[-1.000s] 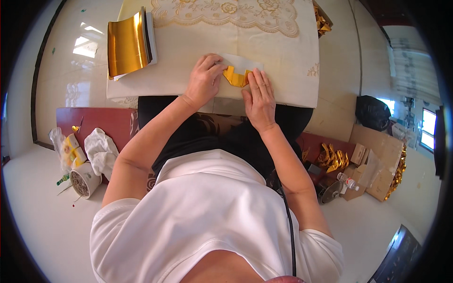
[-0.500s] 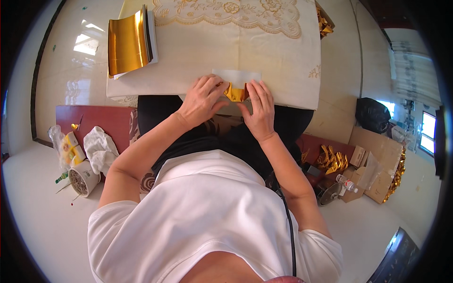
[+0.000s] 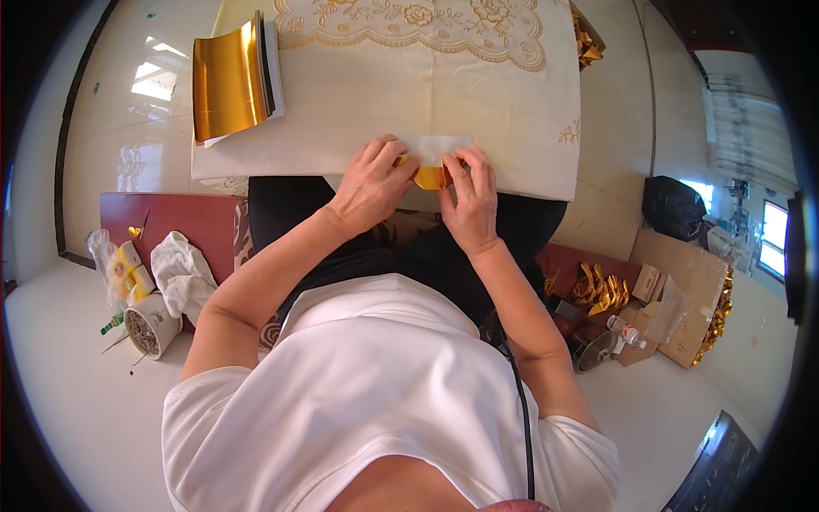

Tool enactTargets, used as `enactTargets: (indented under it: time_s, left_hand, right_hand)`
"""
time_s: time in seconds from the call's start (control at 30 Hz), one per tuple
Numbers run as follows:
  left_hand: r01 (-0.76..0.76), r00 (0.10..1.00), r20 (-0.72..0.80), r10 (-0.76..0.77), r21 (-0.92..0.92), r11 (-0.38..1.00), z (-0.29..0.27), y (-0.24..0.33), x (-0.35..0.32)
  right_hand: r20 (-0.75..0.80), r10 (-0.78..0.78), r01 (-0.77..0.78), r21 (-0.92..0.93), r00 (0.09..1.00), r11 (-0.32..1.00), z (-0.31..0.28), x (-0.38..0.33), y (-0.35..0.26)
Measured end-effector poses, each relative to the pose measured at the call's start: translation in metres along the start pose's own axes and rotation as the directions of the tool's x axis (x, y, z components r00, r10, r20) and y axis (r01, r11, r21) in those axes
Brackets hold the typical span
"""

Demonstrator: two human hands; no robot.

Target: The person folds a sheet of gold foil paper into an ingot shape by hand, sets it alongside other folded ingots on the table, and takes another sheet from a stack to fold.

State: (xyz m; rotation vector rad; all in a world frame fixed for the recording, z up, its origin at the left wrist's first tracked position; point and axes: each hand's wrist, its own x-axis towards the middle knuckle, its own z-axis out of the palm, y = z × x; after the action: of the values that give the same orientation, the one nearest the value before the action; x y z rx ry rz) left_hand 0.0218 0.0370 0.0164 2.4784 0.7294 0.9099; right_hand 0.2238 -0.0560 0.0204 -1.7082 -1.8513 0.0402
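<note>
At the near edge of the table, my two hands pinch a small piece of gold foil paper [image 3: 431, 178] between them, partly folded. My left hand [image 3: 372, 183] has its fingers curled on the left end of the foil. On the right end, my right hand [image 3: 472, 202] closes thumb and fingers. A white paper strip [image 3: 439, 146] shows just beyond the foil; whether it is the foil's own backing I cannot tell. The fingers hide both ends of the foil.
A stack of gold foil sheets [image 3: 229, 84] lies at the table's left on the cream tablecloth [image 3: 341, 94]. On the red bench are a white cloth [image 3: 182, 269] and a bin [image 3: 152, 324] at left, folded gold pieces [image 3: 604, 292], a bottle [image 3: 628, 331] and a cardboard box [image 3: 682, 290] at right.
My left hand has shifted right, closer to my right hand, and its thumb has come up onto the foil. My right thumb has closed in on the foil too. The foil between them looks narrower.
</note>
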Motion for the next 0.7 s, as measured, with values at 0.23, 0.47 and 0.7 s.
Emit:
enactTargets:
  time_s: [0.23, 0.47, 0.7]
  left_hand:
    - [-0.065, 0.991, 0.122, 0.058, 0.058, 0.996, 0.005, 0.003, 0.004]
    - [-0.088, 0.983, 0.172, 0.071, 0.097, 0.991, 0.006, 0.007, 0.009]
    - [-0.02, 0.997, 0.077, 0.022, -0.028, 0.999, 0.003, 0.003, 0.012]
  right_hand:
    - [0.0, -0.083, 0.083, -0.035, 0.997, 0.996, -0.004, 0.005, 0.003]
    - [-0.004, -0.104, 0.104, -0.009, 0.995, 0.995, -0.004, 0.005, 0.004]
    - [-0.023, -0.12, 0.121, 0.04, 0.993, 0.992, -0.008, 0.012, 0.009]
